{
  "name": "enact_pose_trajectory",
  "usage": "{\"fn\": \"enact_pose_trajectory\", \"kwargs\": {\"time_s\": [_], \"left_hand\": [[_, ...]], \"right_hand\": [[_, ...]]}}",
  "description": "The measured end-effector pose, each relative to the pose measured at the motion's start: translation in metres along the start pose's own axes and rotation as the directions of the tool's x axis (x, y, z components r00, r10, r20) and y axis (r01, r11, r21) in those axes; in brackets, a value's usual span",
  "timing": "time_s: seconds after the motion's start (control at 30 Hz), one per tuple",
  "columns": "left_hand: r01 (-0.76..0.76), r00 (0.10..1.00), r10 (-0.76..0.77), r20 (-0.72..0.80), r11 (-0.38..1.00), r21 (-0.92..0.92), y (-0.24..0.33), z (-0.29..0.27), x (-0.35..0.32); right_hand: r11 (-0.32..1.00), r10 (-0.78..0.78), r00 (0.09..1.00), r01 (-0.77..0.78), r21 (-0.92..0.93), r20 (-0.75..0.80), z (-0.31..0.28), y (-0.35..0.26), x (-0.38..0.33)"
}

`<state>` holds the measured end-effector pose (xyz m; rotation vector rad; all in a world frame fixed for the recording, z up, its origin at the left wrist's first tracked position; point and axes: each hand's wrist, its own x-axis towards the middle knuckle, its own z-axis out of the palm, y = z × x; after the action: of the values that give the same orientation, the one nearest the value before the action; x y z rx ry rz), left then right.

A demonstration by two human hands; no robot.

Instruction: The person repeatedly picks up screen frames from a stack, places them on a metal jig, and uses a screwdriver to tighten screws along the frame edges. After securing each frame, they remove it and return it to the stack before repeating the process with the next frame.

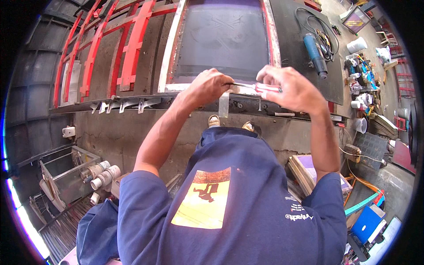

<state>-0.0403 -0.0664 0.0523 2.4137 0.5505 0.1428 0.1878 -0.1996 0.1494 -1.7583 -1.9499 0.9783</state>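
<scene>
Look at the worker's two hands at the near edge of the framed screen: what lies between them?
In the head view, a red-handled screwdriver spans the gap between the left hand and right hand, above a strip of tape.

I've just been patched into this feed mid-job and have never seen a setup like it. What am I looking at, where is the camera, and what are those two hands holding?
There is no machine here: a person works with two bare hands. The single picture comes from a wide fisheye camera worn on the person's head, looking down, so you see their dark blue shirt and forearms rising from the bottom, and straight edges bend near the rim.

In front of them a framed dark mesh screen lies on a dark metal workbench. The right hand holds a screwdriver with a red and clear handle, lying level over the frame's near edge. The left hand is closed around its dark shaft end. A strip of tape hangs just below.

A blue power tool with its cord lies on the bench to the right. Red metal bars lie to the left.
</scene>
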Motion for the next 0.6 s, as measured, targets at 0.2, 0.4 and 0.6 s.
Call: {"fn": "enact_pose_trajectory", "kwargs": {"time_s": [0.2,0.4,0.6], "left_hand": [[0.028,0.995,0.001,0.103,0.960,-0.279,-0.032,-0.018,-0.007],[-0.084,0.962,0.157,0.221,0.948,-0.306,-0.056,0.000,0.004],[-0.055,0.943,0.137,0.303,0.963,-0.264,-0.054,-0.013,0.007]], "right_hand": [[0.891,-0.100,0.915,0.258,0.374,-0.391,0.014,-0.046,0.032],[0.956,-0.075,0.810,0.224,0.188,-0.582,0.054,-0.060,0.056],[0.954,0.024,0.744,0.183,0.238,-0.668,0.064,-0.063,0.061]]}}
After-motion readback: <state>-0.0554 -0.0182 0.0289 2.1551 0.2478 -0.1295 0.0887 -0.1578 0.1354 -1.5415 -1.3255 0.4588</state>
